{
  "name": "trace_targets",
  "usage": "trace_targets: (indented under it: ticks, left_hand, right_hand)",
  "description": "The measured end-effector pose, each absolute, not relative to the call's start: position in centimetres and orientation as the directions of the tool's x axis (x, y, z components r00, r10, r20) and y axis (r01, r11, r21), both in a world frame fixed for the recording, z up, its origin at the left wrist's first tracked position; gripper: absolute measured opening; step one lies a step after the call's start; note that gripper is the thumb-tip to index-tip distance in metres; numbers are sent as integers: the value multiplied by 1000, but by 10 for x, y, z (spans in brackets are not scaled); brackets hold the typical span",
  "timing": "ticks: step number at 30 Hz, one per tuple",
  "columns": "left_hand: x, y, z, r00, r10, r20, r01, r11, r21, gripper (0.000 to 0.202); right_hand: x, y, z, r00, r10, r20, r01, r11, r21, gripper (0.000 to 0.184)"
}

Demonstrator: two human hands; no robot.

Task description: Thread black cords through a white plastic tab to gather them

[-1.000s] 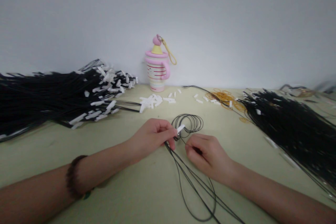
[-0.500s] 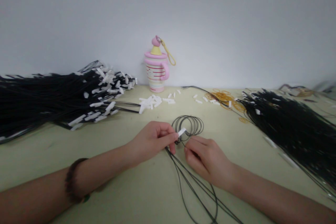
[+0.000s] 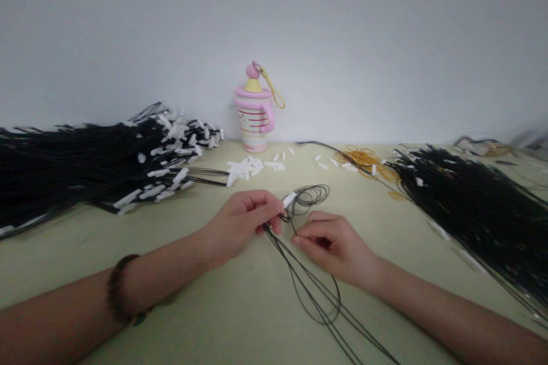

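Note:
My left hand (image 3: 252, 217) is closed, pinching a bundle of thin black cables (image 3: 314, 195) together with a small white tag (image 3: 289, 201) between thumb and forefinger. Beyond the fingertips the cables form loose coils, and their long ends trail down toward the front right. To the right, my right hand (image 3: 331, 242) pinches one thin black strand, which runs from the bundle near the left fingertips. Part of the bundle is hidden inside the left hand.
Black cables with white ends (image 3: 107, 154) are heaped at the left, and another black pile (image 3: 466, 211) lies at the right. Small white pieces (image 3: 246, 168), yellow rubber bands (image 3: 363, 159) and a pink and white cup (image 3: 254, 117) stand or lie near the wall.
My left hand has moved slightly up and left with the cable bundle, and the coils have tilted flatter. My right hand has shifted a little left and up, its fingers more visible.

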State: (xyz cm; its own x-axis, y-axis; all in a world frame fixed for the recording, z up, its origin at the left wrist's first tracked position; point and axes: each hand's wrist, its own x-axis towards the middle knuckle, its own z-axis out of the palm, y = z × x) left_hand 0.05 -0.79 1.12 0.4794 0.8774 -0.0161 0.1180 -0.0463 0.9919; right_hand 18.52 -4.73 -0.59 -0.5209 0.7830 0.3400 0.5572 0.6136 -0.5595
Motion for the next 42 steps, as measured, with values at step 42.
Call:
trace_targets:
  ticks: [42]
  left_hand:
    - [6,-10,5,436,898,-63,386,-123,914,25]
  right_hand:
    - [174,-60,4,-507,860,-62,323,123,-939,6]
